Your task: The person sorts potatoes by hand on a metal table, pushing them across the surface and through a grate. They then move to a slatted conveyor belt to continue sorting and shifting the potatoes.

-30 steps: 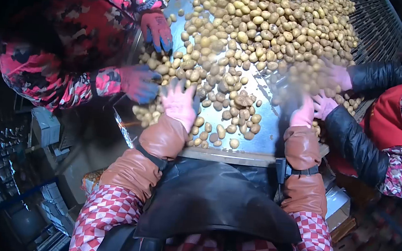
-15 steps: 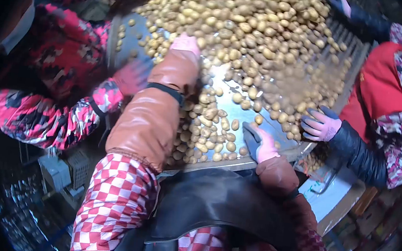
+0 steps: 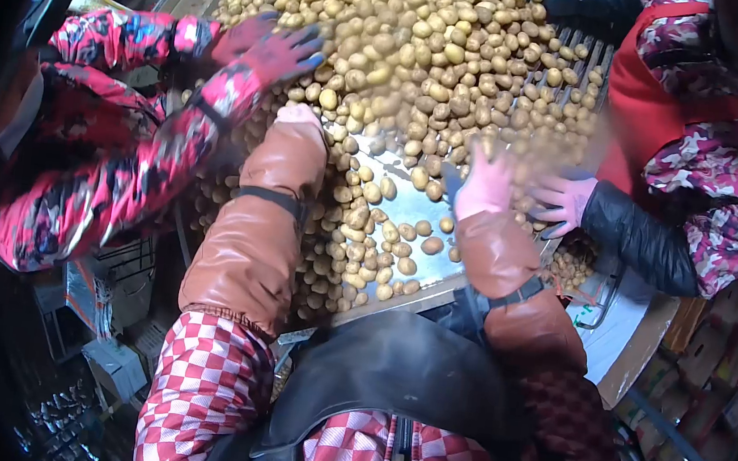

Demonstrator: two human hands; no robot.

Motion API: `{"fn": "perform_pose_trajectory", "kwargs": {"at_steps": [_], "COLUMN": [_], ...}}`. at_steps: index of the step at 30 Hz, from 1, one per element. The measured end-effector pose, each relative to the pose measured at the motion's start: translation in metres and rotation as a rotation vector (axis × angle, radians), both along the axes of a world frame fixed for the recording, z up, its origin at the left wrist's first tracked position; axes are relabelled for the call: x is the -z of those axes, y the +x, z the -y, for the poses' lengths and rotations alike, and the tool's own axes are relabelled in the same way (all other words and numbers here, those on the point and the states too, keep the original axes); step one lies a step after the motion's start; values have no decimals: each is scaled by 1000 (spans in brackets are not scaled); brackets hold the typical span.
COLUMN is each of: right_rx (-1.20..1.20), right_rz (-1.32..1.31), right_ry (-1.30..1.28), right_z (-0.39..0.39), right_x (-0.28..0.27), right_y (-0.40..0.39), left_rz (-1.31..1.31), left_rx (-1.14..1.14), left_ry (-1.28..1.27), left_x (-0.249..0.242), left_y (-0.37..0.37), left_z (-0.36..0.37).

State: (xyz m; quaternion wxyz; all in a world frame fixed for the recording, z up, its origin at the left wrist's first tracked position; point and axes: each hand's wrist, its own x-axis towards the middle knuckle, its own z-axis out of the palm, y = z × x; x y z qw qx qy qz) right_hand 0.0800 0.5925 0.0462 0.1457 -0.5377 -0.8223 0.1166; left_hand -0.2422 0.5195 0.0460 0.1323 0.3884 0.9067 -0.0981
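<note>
A large heap of potatoes [image 3: 446, 54] covers the far part of a metal sorting table [image 3: 421, 207], and several looser potatoes [image 3: 384, 259] lie near its front edge. My left hand [image 3: 298, 115], in a pink glove, reaches to the near-left margin of the heap; the sleeve hides most of its fingers. On the right, my right hand [image 3: 485, 184], gloved in pink and dark grey, is at the potatoes with its fingers stretched forward and somewhat blurred. I see no potato gripped in it.
At the left, a co-worker's gloved hand [image 3: 284, 55] spreads over the potatoes. Another co-worker's hand [image 3: 564, 201] is close beside my right hand. Below the table's right corner stands a white box [image 3: 615, 324]; slatted bars [image 3: 586, 46] show at the far right.
My right hand has moved forward from the front edge to the potatoes. The left co-worker's hand has swung forward onto the heap. The whole view has shifted slightly.
</note>
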Motion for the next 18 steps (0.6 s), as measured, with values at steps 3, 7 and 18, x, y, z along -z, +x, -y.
{"fn": "perform_pose_trajectory", "kwargs": {"at_steps": [3,7,18], "right_rx": [-213,-586,134], "right_rz": [-232,107,-1535], "right_ry": [-274,-473,-1768], "right_z": [36,89,55], "right_x": [15,7,7], "right_y": [9,23,40], "left_rz": [24,44,711], "left_rx": [-17,-45,158], "left_ry": [-15,44,587], "left_x": [2,7,-58], "left_y": [9,3,169], "left_z": [14,22,52]}}
